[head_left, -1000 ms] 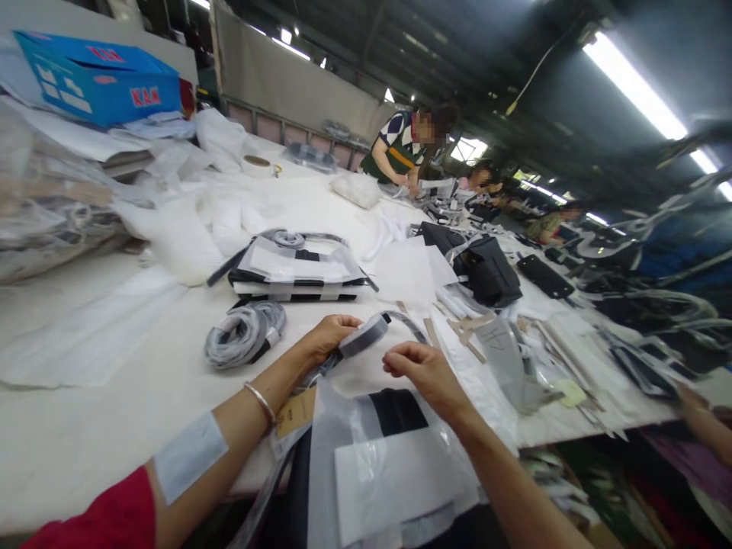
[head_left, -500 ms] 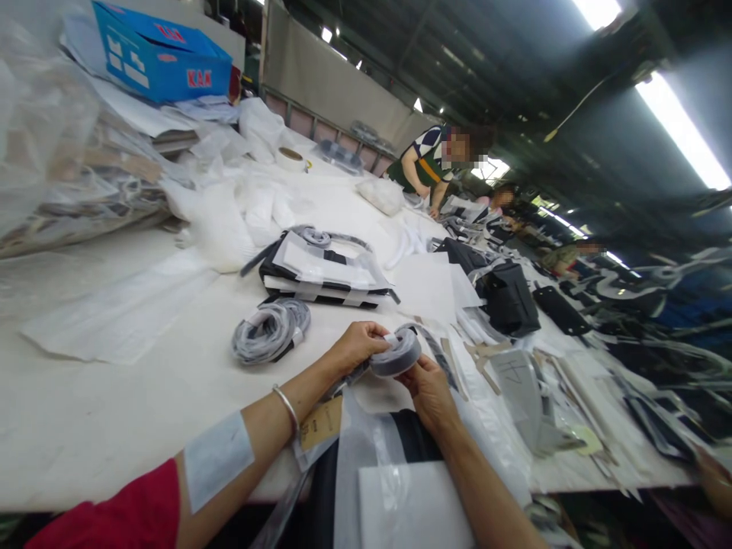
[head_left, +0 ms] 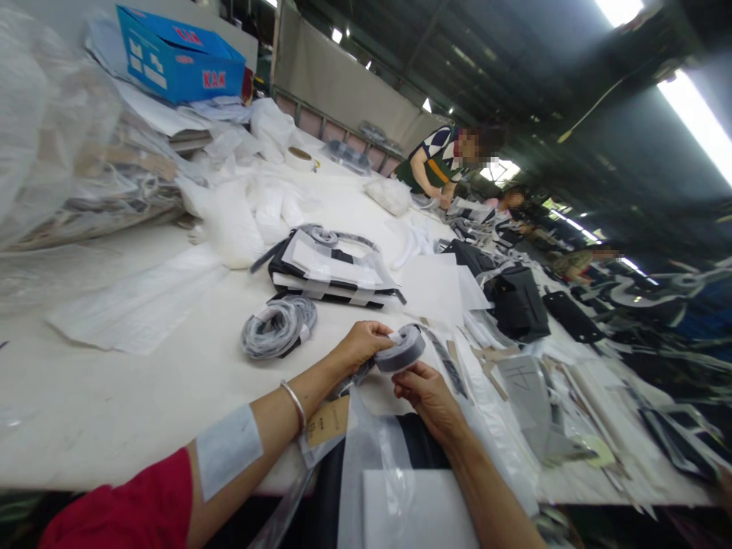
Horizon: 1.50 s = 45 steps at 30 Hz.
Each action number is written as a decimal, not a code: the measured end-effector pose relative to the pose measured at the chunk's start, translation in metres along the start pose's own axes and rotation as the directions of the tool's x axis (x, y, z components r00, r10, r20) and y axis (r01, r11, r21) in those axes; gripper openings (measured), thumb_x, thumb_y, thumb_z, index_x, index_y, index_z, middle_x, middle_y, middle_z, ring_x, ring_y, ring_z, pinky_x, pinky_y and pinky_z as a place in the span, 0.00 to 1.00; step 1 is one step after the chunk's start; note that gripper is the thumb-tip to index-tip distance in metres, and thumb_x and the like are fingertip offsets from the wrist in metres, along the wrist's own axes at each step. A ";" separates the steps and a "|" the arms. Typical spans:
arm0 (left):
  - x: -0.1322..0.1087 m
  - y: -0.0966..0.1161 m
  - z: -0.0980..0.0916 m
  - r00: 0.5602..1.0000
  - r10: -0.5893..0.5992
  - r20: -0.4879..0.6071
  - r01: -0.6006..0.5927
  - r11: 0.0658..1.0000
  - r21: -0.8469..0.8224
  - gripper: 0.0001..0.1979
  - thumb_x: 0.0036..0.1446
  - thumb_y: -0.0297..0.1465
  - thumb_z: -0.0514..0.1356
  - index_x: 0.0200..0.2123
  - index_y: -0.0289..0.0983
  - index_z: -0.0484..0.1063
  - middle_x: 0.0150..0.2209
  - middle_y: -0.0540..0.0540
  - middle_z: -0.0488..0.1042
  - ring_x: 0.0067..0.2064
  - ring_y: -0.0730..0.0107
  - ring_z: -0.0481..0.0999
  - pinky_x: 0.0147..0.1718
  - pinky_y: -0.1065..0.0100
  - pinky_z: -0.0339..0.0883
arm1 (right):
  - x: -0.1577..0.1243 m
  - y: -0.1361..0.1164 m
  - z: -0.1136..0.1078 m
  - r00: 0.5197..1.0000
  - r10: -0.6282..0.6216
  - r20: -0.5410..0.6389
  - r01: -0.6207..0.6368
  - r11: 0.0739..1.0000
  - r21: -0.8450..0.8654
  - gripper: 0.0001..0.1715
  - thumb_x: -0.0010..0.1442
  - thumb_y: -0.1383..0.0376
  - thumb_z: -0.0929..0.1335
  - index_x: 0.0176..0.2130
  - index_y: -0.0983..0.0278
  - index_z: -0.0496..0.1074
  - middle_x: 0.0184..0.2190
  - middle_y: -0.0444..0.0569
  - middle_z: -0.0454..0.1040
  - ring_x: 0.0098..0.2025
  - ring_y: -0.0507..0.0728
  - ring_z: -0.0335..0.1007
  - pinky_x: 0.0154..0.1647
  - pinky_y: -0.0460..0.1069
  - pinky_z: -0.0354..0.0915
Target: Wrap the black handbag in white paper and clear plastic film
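Note:
My left hand is closed on a coiled grey strap wrapped in clear film, with a white bit of tape at the fingertips. Just under the coil, the fingertips of my right hand are pinched together; what they hold, if anything, cannot be made out. Below both hands lies a black bag covered with white sheets and clear film. A brown paper tag lies against its left side, under my left wrist. Ahead sit a bundle of coiled, wrapped straps and a second wrapped black bag.
White table stretches ahead. At the left are plastic bags and a blue box. To the right lie paper sheets, black bags and grey cut pieces. A co-worker leans over the far side.
My right fingertips have slid down from the coil to just below its edge. My left hand keeps its hold. The whole view has shifted slightly.

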State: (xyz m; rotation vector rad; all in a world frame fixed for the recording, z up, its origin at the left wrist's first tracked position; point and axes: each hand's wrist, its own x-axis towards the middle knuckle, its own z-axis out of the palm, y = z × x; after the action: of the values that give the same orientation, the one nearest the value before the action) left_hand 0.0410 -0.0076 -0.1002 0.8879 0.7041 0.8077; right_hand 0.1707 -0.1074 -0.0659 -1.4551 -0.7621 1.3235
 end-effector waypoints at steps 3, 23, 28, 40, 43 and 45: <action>0.002 -0.002 -0.001 0.999 -0.043 0.016 0.043 0.999 0.001 0.14 0.37 0.31 0.68 0.30 0.32 0.75 0.23 0.49 0.73 0.23 0.73 0.69 0.23 0.72 0.63 | -0.001 0.001 -0.001 1.000 0.002 -0.015 -0.002 1.000 0.031 0.14 0.41 0.62 0.80 0.28 0.65 0.78 0.25 0.43 0.74 0.26 0.48 0.65 0.28 0.44 0.63; -0.007 0.001 0.005 0.987 0.157 -0.012 -0.143 0.923 0.357 0.14 0.39 0.31 0.70 0.32 0.34 0.76 0.27 0.50 0.75 0.28 0.71 0.70 0.26 0.72 0.60 | 0.019 -0.001 0.006 0.998 0.045 -0.039 -0.031 0.955 0.296 0.19 0.40 0.66 0.80 0.35 0.59 0.78 0.34 0.41 0.81 0.34 0.52 0.74 0.37 0.46 0.72; -0.007 0.002 0.004 0.982 0.187 -0.010 -0.165 0.893 0.419 0.12 0.40 0.30 0.69 0.31 0.34 0.76 0.29 0.49 0.76 0.31 0.70 0.72 0.28 0.72 0.60 | 0.023 0.002 0.009 0.992 0.022 -0.126 0.010 0.968 0.251 0.18 0.40 0.66 0.79 0.35 0.60 0.78 0.29 0.42 0.80 0.29 0.53 0.73 0.31 0.47 0.71; -0.010 0.001 0.008 0.962 0.274 -0.001 -0.239 0.840 0.487 0.09 0.45 0.32 0.67 0.32 0.36 0.75 0.32 0.49 0.78 0.35 0.66 0.75 0.34 0.69 0.63 | 0.031 0.016 0.004 0.942 -0.194 -0.275 0.212 0.977 0.036 0.18 0.39 0.59 0.79 0.31 0.63 0.78 0.23 0.42 0.76 0.24 0.52 0.66 0.26 0.47 0.63; -0.011 0.001 0.008 0.957 0.291 0.004 -0.255 0.833 0.491 0.09 0.45 0.31 0.67 0.32 0.37 0.75 0.32 0.49 0.77 0.35 0.66 0.74 0.35 0.69 0.63 | 0.033 0.019 0.001 0.925 -0.252 -0.285 0.214 0.964 -0.158 0.16 0.43 0.56 0.77 0.29 0.65 0.77 0.24 0.45 0.76 0.25 0.53 0.65 0.25 0.48 0.63; -0.011 0.000 0.007 0.957 0.291 0.002 -0.255 0.835 0.488 0.08 0.45 0.30 0.66 0.32 0.37 0.75 0.31 0.49 0.77 0.35 0.66 0.74 0.35 0.69 0.63 | 0.033 0.016 0.000 0.925 -0.258 -0.280 0.190 0.950 -0.247 0.17 0.46 0.54 0.75 0.29 0.66 0.77 0.23 0.46 0.75 0.24 0.53 0.65 0.25 0.48 0.62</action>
State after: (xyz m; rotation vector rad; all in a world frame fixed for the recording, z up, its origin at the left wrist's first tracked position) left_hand 0.0411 -0.0193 -0.0948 1.4466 0.8751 0.9387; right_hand 0.1748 -0.0822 -0.0924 -1.6428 -0.8537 0.8311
